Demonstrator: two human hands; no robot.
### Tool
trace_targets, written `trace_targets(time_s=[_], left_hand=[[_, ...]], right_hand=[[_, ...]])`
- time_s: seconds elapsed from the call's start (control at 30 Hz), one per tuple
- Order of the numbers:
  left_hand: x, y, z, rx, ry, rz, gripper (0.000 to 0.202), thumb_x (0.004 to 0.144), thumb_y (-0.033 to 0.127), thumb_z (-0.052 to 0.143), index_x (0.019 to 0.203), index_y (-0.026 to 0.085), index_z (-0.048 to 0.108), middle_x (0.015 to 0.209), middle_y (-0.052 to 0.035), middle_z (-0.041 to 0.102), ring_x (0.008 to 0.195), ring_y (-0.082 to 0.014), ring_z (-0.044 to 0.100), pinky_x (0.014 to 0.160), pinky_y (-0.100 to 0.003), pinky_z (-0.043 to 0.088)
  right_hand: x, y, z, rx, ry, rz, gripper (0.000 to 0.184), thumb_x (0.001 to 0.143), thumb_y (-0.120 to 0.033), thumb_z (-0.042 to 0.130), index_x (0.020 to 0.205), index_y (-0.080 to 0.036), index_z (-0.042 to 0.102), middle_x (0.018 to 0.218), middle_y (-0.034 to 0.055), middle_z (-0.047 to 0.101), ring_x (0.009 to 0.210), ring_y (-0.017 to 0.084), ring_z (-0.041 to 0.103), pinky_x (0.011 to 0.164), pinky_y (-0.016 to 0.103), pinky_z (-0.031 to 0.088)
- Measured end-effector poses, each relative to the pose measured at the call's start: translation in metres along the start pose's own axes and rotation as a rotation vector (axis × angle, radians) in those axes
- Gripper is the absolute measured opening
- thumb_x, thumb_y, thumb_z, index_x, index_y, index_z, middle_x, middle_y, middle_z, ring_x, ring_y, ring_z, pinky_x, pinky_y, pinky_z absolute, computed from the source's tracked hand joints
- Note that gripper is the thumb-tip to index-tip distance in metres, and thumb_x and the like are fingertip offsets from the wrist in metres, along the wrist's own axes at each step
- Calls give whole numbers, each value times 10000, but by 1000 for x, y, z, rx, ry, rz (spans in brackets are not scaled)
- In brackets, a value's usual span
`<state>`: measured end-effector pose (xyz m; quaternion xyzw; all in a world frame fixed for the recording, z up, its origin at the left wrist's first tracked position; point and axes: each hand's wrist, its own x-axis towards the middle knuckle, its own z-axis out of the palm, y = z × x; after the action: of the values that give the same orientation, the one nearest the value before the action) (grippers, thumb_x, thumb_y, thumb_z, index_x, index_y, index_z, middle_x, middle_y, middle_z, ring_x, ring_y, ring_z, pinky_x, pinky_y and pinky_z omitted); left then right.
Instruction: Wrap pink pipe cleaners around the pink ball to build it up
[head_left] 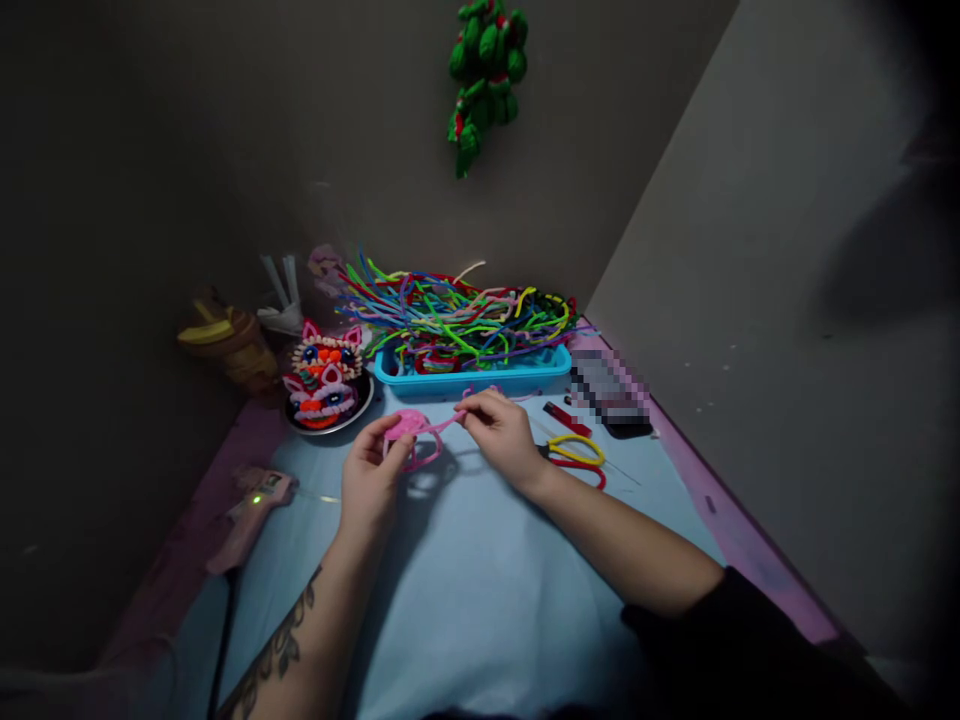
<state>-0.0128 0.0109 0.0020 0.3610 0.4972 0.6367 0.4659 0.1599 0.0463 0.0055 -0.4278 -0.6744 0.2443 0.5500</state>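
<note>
My left hand [373, 476] is closed on a pink pipe-cleaner shape [411, 432], a round coiled piece with loops hanging below it. My right hand [499, 430] pinches the free end of a pink pipe cleaner that runs from the shape to its fingertips. Both hands hover just above the light blue table cover [465, 590], in front of a blue tray [472, 380] heaped with pipe cleaners of many colours [457, 310].
A finished pipe-cleaner lion head [324, 385] sits on a plate at the left. A glue gun [251, 505] with a green light lies at the left edge. Yellow-and-red scissors [576, 458] and a red tool [566, 418] lie to the right. A green ornament [486, 75] hangs on the wall.
</note>
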Motion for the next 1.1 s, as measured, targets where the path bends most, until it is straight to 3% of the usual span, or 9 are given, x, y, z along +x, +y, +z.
trace_targets(time_s=[0.2, 0.37, 0.47, 0.6, 0.7, 0.97, 1.1], left_hand=[[1, -4, -2, -86, -59, -48, 445, 600, 292, 804, 991, 152, 646, 819, -22, 669, 670, -105, 607, 685, -238, 471], [2, -6, -3, -111, -63, -39, 442, 596, 286, 805, 988, 156, 647, 835, -27, 671, 699, -116, 620, 682, -235, 468], [2, -6, -3, -119, -51, -27, 440, 592, 289, 805, 985, 167, 649, 870, -30, 673, 712, -117, 618, 678, -233, 465], [1, -6, -1, -96, -10, -7, 442, 600, 306, 797, 994, 176, 641, 966, -48, 670, 773, -143, 630, 710, -260, 474], [-3, -6, 1, -67, -17, 27, 420, 618, 304, 789, 995, 188, 642, 1020, -56, 665, 860, -164, 630, 761, -276, 476], [-12, -7, 7, -49, -51, 55, 366, 637, 294, 786, 961, 194, 648, 999, -50, 669, 945, -174, 618, 843, -296, 467], [-12, -8, 6, -46, -54, 50, 378, 636, 299, 786, 968, 184, 647, 1000, -59, 668, 944, -182, 619, 840, -305, 472]], right_hand=[[0, 3, 11, 496, -159, 471, 145, 674, -306, 715, 717, -179, 658, 616, -13, 628, 590, 118, 561, 609, 256, 458], [1, -1, 11, 649, -285, 581, 272, 609, -356, 781, 748, -156, 661, 710, 6, 675, 682, 120, 601, 700, 262, 475], [-2, -5, 10, 674, -347, 583, 296, 630, -309, 764, 853, -158, 642, 737, -5, 658, 687, 111, 598, 683, 249, 465], [-7, -7, 11, 643, -410, 497, 614, 585, -120, 737, 1144, -216, 502, 802, -42, 616, 741, 111, 596, 689, 239, 455], [-11, -12, 14, 558, -385, 451, 716, 578, -43, 683, 1221, -224, 425, 838, -40, 582, 781, 112, 583, 723, 247, 456], [-17, -13, 22, 419, -264, 400, 667, 669, -204, 702, 1247, -213, 370, 759, -56, 475, 705, 106, 502, 710, 264, 450], [-22, -8, 26, 254, -110, 240, 724, 696, -218, 670, 1304, -232, 279, 1011, 30, 497, 827, 129, 521, 842, 330, 451]])
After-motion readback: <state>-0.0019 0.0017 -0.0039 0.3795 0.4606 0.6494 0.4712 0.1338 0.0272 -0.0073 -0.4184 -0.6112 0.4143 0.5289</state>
